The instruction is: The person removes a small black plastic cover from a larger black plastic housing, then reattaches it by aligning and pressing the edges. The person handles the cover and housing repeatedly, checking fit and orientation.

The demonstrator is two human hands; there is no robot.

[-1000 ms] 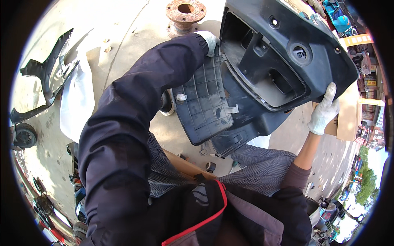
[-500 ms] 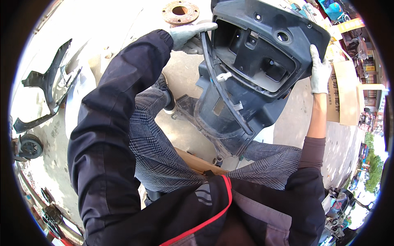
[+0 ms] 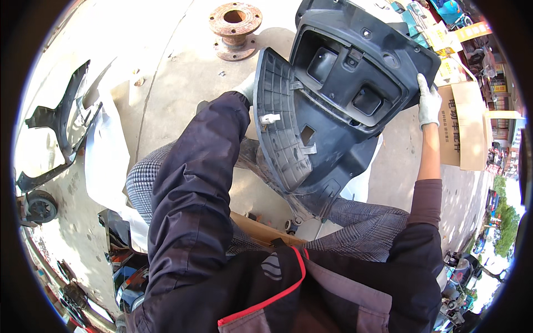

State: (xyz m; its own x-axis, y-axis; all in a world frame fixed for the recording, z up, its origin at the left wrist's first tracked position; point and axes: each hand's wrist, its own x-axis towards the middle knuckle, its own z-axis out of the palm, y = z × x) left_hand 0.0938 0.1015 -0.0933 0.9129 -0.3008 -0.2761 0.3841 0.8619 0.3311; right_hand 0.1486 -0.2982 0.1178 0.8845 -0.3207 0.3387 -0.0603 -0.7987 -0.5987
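A dark plastic scooter inner panel (image 3: 343,152) with a moulded storage box stands tilted between my knees. Its curved, ribbed lid (image 3: 276,91) is swung out on the left, with a white clip (image 3: 270,119) on its inner face. My left hand (image 3: 245,87), in a pale work glove, is behind the lid's left edge; its fingers are hidden. At the panel's upper right edge, my gloved right hand (image 3: 429,102) grips the rim, fingers lying along the front face.
A rusty flanged spool (image 3: 235,41) stands on the concrete beyond the panel. Black body trim (image 3: 65,125) and a small wheel (image 3: 41,206) lie at the left. A cardboard box (image 3: 466,126) is on the right, near piled goods. More scooter parts (image 3: 130,277) sit at the lower left.
The lid has turned so its ribbed inner face shows. My left hand has gone from the lid's upper edge to behind it. The panel has tilted slightly; my right hand keeps its hold.
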